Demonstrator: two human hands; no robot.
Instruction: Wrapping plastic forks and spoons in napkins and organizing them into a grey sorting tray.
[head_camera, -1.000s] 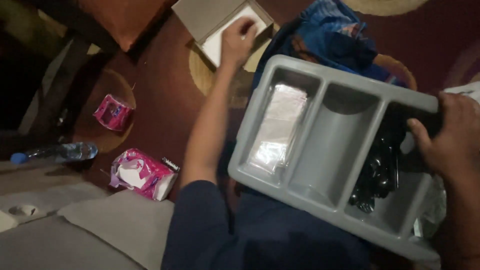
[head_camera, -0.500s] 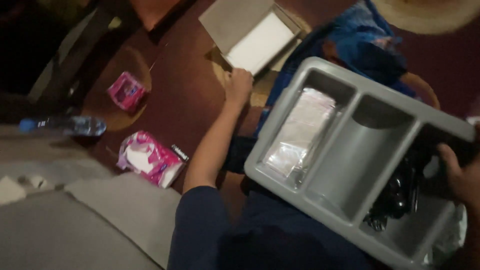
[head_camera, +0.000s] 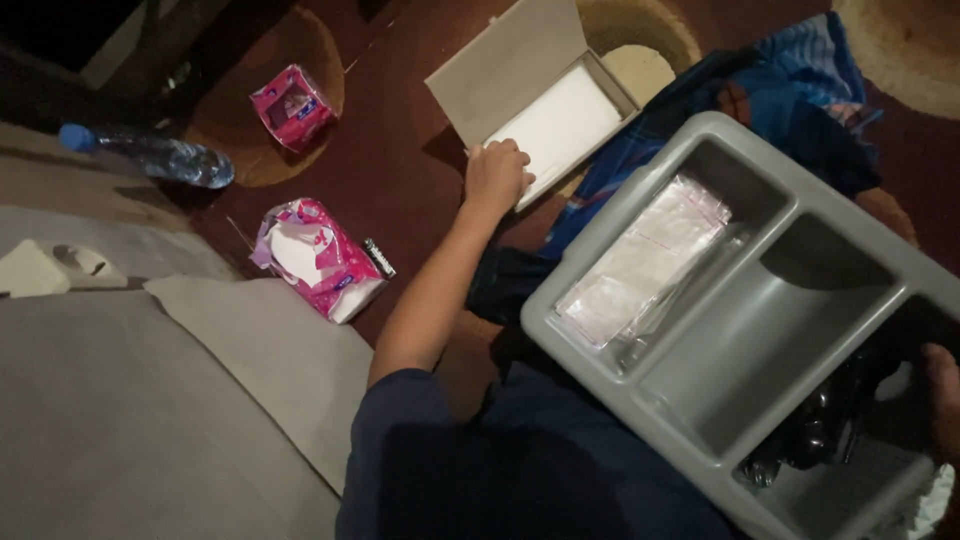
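Left hand (head_camera: 496, 178) fingers curled on open box (head_camera: 540, 110) edge; right hand (head_camera: 942, 395) grips grey tray (head_camera: 650, 400).

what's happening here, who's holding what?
A person sits over a dark red carpet. Their left hand rests on the near edge of an open box with white contents. Their right hand, only partly in view, holds the far end of a grey divided tray. One compartment holds clear plastic packets, the middle one looks empty, another holds dark items. Pink tissue packs and a water bottle lie nearby.
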